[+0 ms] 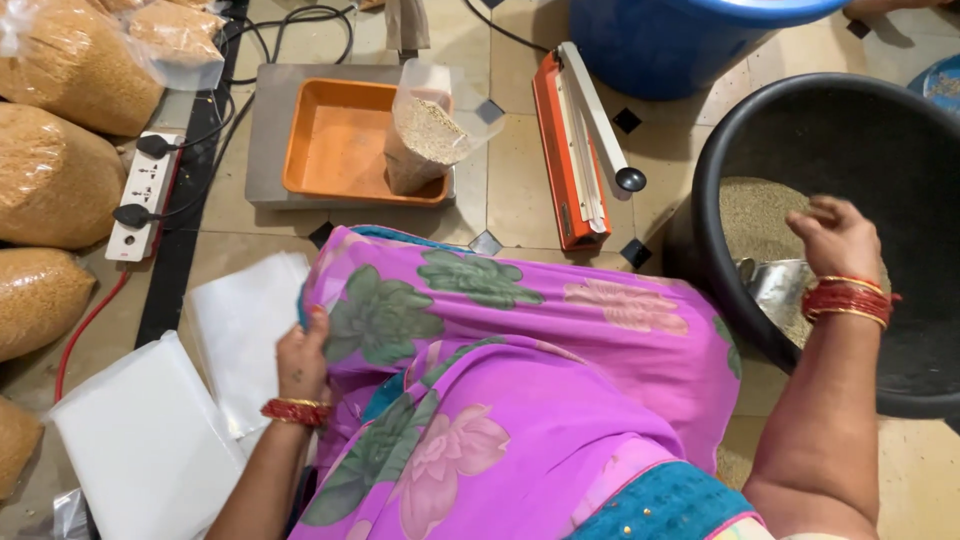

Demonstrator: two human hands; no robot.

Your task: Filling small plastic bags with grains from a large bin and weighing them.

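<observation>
Right hand (pixel 835 240) closed around shiny metal scoop (pixel 775 288) inside big black grain tub (pixel 720 170); left hand (pixel 300 358) pinching clear plastic bags (pixel 240 320) on floor, within easy reach.

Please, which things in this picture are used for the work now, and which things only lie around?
In use:
- right hand over the grain in the black tub
- metal scoop in that tub
- left hand at the stack of clear bags
- part-filled bag on the orange tray

Lying about:
- orange sealer
- blue tub
- power strip
- filled bags at the left
</observation>
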